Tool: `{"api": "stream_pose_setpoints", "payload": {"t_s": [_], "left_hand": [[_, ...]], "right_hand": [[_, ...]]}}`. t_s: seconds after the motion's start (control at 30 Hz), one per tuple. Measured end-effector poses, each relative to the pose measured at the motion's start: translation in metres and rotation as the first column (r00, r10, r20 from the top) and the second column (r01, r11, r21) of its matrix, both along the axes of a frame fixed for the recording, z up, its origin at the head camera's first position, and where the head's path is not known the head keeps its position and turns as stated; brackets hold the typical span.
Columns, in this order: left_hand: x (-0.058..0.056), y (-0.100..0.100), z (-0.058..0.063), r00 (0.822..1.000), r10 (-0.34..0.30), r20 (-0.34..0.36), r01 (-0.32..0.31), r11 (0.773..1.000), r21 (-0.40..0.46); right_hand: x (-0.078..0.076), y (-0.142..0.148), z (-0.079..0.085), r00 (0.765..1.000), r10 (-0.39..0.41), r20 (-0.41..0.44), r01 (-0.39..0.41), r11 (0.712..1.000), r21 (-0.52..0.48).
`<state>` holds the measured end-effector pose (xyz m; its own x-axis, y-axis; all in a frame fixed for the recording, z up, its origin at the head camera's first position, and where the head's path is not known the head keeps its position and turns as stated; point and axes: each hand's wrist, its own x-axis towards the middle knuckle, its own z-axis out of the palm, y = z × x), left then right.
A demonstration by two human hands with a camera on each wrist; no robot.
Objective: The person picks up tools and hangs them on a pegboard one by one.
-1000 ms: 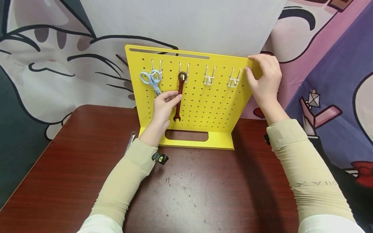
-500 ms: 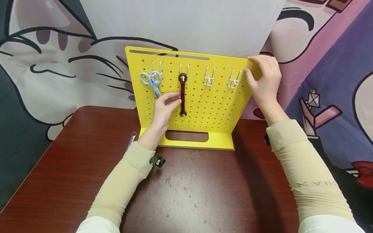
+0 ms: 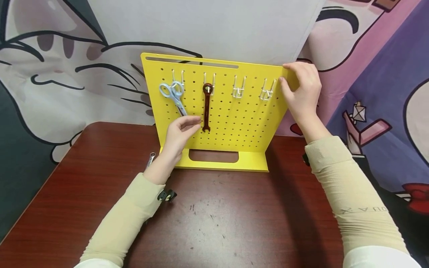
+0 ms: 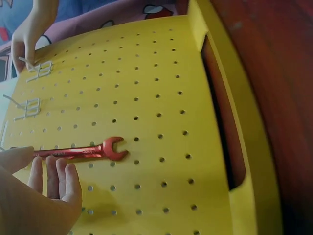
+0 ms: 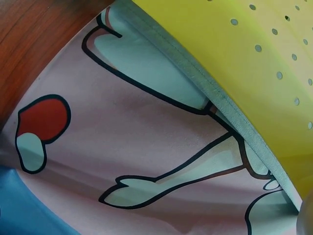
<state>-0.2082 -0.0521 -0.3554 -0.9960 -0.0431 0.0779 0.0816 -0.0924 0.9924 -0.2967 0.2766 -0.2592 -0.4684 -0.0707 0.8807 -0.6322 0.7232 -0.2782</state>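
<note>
A red combination wrench [image 3: 206, 109] hangs by its ring end from a white hook on the yellow pegboard [image 3: 241, 128], its open-ended jaw pointing down. Just left of its shank is my left hand [image 3: 177, 136], fingers extended and loose, holding nothing. The left wrist view shows those fingers close beside the wrench [image 4: 80, 152]. My right hand [image 3: 304, 89] grips the board's upper right edge, thumb on the front face. Light blue scissors [image 3: 175, 93] hang on the leftmost hook, their blade tips partly behind my left hand.
Two more white hooks, one mid-right [image 3: 238, 91] and one far right [image 3: 267, 93], carry nothing. A silver wrench [image 3: 151, 159] lies on the brown table [image 3: 214, 216], partly covered by my left forearm. A cartoon-printed backdrop [image 3: 114, 89] stands behind the board.
My left hand has let go of the red wrench and drawn back down and left. The wrench, earlier tilted in its fingers, now hangs nearly straight. The right hand stays at the board's edge.
</note>
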Motion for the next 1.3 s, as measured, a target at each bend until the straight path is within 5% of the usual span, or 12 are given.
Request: {"api": "stream_pose_setpoints", "payload": {"t_s": [0.37,0.53,0.9,1.3], "left_hand": [[0.034,-0.046,-0.019,0.998,-0.055,0.003,0.054,0.980,-0.194],[0.048,-0.063,-0.024,0.997,-0.067,0.043,0.077,0.950,-0.304],[0.073,-0.109,-0.048,0.997,-0.080,0.014,0.072,0.797,-0.600],[0.088,-0.151,-0.071,1.000,-0.012,-0.007,0.003,0.686,-0.728]], "right_hand": [[-0.002,-0.001,0.001,1.000,0.007,-0.005,-0.007,1.000,0.003],[-0.001,-0.001,0.002,1.000,0.008,0.003,-0.008,1.000,0.004],[0.000,-0.002,0.000,1.000,0.013,0.015,-0.013,1.000,-0.020],[-0.001,-0.002,0.000,1.000,-0.004,0.004,0.004,1.000,0.005]]}}
